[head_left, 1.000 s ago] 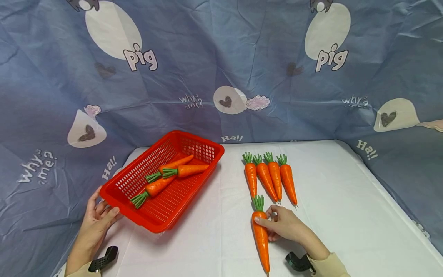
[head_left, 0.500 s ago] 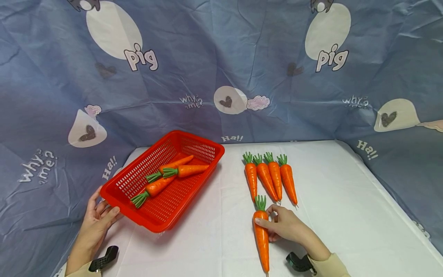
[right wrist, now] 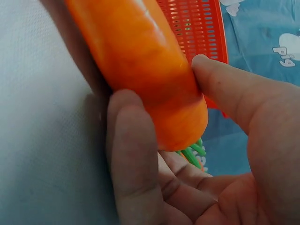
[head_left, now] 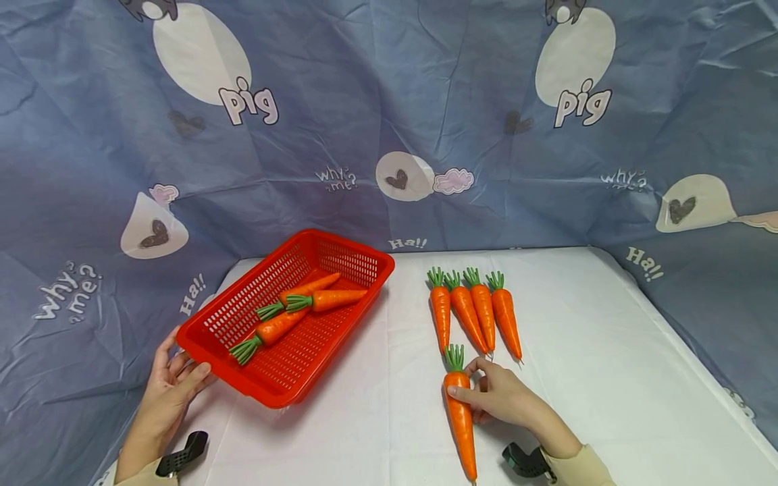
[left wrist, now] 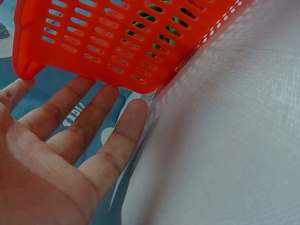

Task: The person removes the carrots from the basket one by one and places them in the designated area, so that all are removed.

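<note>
My right hand (head_left: 501, 395) pinches a carrot (head_left: 460, 418) near its leafy end, thumb on one side and fingers on the other. The carrot's green top points away from me and its thin tip toward me; in the right wrist view its thick orange body (right wrist: 140, 61) fills the middle. At the left, my left hand (head_left: 170, 388) touches the near left corner of a red perforated basket (head_left: 316, 368). The left wrist view shows its fingers (left wrist: 75, 129) extended, tips at the basket's lower edge and rim. Inside lie three carrots (head_left: 276, 329).
Beyond the held carrot, several carrots (head_left: 483, 317) lie side by side, green tops toward the back. White cloth (head_left: 583, 324) covers the table. A blue printed curtain (head_left: 340, 81) rises behind and along both sides.
The held carrot has turned slightly in my right hand, its tip swinging a little to the right. My left hand, the basket and the other carrots stay where they were.
</note>
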Available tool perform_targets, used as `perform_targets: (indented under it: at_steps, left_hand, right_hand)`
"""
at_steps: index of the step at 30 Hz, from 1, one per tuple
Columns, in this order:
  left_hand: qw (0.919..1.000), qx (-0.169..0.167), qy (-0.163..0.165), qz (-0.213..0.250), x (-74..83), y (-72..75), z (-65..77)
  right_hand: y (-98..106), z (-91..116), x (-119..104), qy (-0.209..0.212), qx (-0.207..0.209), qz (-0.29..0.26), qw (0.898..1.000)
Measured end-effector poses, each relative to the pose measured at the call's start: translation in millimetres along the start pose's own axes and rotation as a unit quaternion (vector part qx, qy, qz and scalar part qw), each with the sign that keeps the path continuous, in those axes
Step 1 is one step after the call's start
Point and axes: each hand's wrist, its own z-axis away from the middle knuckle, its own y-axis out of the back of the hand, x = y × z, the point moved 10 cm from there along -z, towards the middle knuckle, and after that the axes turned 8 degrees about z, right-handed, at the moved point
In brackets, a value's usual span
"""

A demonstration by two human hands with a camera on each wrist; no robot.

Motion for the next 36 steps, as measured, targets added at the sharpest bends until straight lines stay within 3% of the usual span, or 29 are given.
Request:
perform_targets:
  at_steps: [14, 23, 36]
  left_hand:
    - [1.0, -0.001, -0.002, 0.0, 0.6, -0.6, 1.7]
    - [0.9994, 0.019, 0.02, -0.021, -3.1, 2.4, 0.1]
    - [0.9999, 0.009, 0.007, -0.009, 0.1, -0.5, 1.0]
  right_hand:
    - [6, 2, 3, -0.003, 0.014, 0.004, 1.0]
    - [9, 2, 5, -0.007, 0.02, 0.017, 1.0]
    - [22, 5, 2, -0.001, 0.021, 0.009, 1.0]
